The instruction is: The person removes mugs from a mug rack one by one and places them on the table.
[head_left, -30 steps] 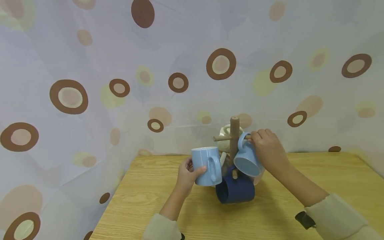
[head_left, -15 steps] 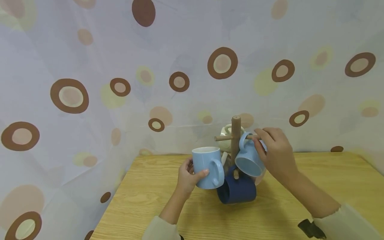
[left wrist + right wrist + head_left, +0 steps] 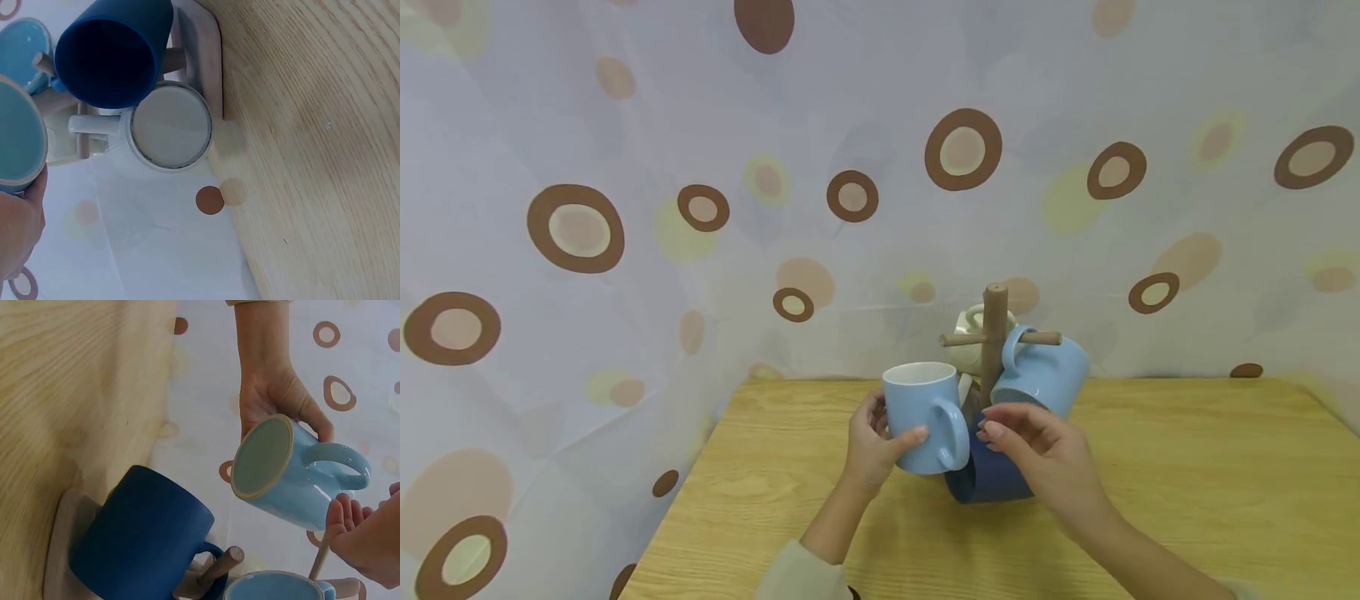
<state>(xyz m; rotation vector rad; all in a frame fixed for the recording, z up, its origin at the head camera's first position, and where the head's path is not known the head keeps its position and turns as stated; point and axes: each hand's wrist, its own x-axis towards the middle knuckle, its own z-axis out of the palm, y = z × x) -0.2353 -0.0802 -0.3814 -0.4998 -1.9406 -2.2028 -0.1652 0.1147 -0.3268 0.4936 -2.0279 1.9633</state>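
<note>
My left hand (image 3: 871, 450) grips a light blue mug (image 3: 917, 417) round its body, thumb in front. The mug stands upright in the air, its handle turned to the right. My right hand (image 3: 1056, 462) holds nothing; its fingers are loosely bent, close to that handle in the head view. A second light blue mug (image 3: 1056, 375) hangs tilted by its handle on an upper right peg of the wooden mug tree (image 3: 996, 312). Lower in front hangs a dark blue mug (image 3: 144, 537), partly behind my right hand in the head view.
A cream mug (image 3: 967, 354) sits behind the post. Low on the tree hangs a white mug (image 3: 172, 125), seen from its base. An upper left peg (image 3: 958, 340) sticks out without a mug. The wooden table (image 3: 1187, 492) meets a patterned curtain (image 3: 880, 267) behind.
My right hand has let go of the hanging light blue mug and its peg, moving down and left towards the held mug. The left hand's mug has turned its handle slightly further right.
</note>
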